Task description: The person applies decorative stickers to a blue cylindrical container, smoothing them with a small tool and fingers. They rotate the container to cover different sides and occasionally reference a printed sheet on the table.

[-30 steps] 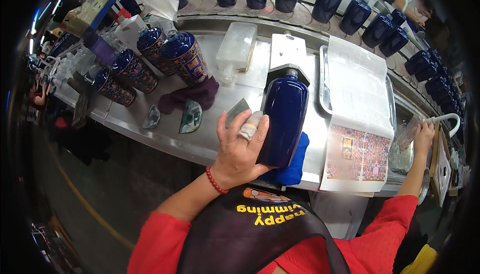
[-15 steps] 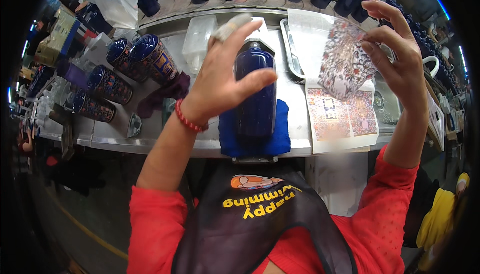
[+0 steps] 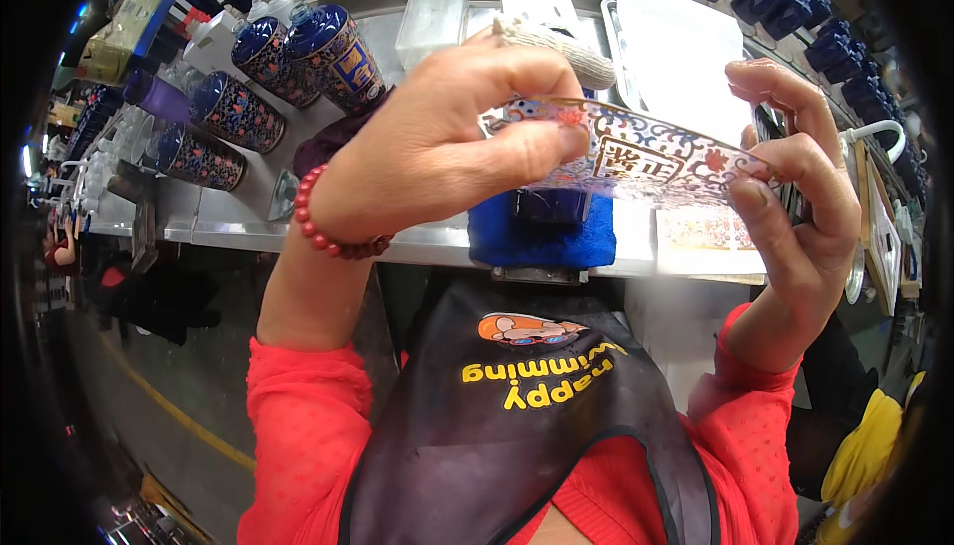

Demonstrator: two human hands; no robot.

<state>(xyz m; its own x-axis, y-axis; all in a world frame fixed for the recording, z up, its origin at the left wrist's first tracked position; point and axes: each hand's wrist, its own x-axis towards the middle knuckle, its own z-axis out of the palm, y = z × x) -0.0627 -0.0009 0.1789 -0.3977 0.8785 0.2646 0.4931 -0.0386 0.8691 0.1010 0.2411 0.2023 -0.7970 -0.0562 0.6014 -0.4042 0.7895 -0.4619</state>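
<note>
A thin decal sheet (image 3: 686,143) with a blue, red and gold floral pattern stretches between my two hands. Thumb and fingers of my left hand (image 3: 447,128) pinch its left end; a whitish cloth cover is on one of that hand's fingers. My right hand (image 3: 795,187) pinches the other end, with its upper fingers curled above. Below and behind the sheet lies a dark blue bottle (image 3: 553,205) on a folded blue cloth (image 3: 487,232); most of the bottle is hidden by the sheet and my left hand.
Several decorated blue bottles (image 3: 343,58) stand at the left, by a dark purple cloth (image 3: 323,148). A clear plastic box (image 3: 434,20) sits farther back. White paper (image 3: 676,48) covers a metal tray. Plain blue bottles (image 3: 765,3) line the far right. The table's metal edge (image 3: 248,229) runs in front.
My left hand has come across and taken hold of the decal's left end. The sheet, earlier hanging from my right hand alone, has moved left and is now stretched level over the bottle.
</note>
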